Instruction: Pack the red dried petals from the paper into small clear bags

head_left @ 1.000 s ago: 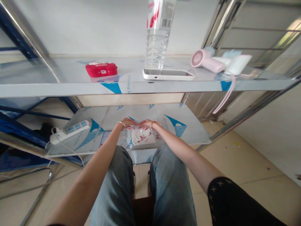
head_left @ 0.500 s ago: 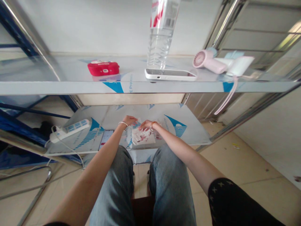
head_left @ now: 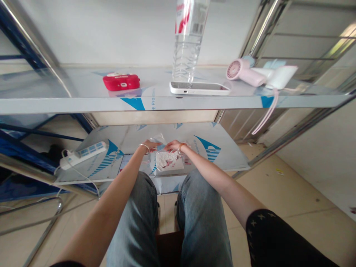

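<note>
On the lower shelf, a clear plastic bag [head_left: 159,138] spreads between and behind my two hands. My left hand [head_left: 151,145] pinches its left side, with the fingertips partly hidden by the film. My right hand [head_left: 173,145] has its fingers curled on the bag's right side, close to the left fingertips. Just below my hands lies a crinkled white packet with reddish marks [head_left: 169,161]; whether it sits inside the clear bag I cannot tell. A phone with a lit screen [head_left: 125,160] lies left of it, partly behind my left forearm.
A white power strip [head_left: 85,152] with a trailing cable is at the lower shelf's left. The upper shelf [head_left: 91,104] overhangs the back, bearing a red case [head_left: 121,83], water bottle [head_left: 185,55], white-edged phone [head_left: 198,89] and pink handheld fan [head_left: 244,72].
My left hand has shifted slightly left and down, and more of the clear bag now stands up behind it. My right hand stays nearly in place.
</note>
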### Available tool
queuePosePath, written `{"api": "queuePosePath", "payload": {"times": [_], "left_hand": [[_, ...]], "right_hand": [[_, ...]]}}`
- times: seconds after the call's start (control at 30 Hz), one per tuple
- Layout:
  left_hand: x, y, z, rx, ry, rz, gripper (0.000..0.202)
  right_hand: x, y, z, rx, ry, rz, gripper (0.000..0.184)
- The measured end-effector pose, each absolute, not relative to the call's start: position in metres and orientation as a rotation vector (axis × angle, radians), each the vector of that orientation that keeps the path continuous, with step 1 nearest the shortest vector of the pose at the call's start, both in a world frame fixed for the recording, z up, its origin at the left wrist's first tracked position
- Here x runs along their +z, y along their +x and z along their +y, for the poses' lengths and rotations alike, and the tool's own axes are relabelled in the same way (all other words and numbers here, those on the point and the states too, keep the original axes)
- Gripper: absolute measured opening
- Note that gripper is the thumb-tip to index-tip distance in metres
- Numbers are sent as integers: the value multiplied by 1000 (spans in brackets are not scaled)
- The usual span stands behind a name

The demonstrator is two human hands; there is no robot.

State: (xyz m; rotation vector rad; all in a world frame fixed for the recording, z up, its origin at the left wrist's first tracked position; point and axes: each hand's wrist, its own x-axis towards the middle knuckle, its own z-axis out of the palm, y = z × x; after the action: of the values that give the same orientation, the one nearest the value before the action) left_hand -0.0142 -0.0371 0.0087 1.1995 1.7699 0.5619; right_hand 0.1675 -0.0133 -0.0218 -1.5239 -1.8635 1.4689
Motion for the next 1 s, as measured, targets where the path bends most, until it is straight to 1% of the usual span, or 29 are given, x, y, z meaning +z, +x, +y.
{"api": "queuePosePath", "payload": {"times": [0.23,0.3,0.6,0.83,1.0], "left_hand": [[6,-14,-40,457,1294,1747,17],[7,-14,-40,462,1351,1753,15],[-1,-17,-33,417,1575,1852,16],[-4,-18,-29,423,1650,1943,23],[-1,-17,-30,450,1654,1941,19]], "right_hand": [[-13,166,-15,1407,-1524,-1764,14],[-13,166,-16,1417,-1544,-1747,12],[-19,169,-11,1338,-1608,-1755,11],[-19,169,-10,1342,-1591,-1768,11],[-21,168,-8,1371,-1578,-1769,12]]}}
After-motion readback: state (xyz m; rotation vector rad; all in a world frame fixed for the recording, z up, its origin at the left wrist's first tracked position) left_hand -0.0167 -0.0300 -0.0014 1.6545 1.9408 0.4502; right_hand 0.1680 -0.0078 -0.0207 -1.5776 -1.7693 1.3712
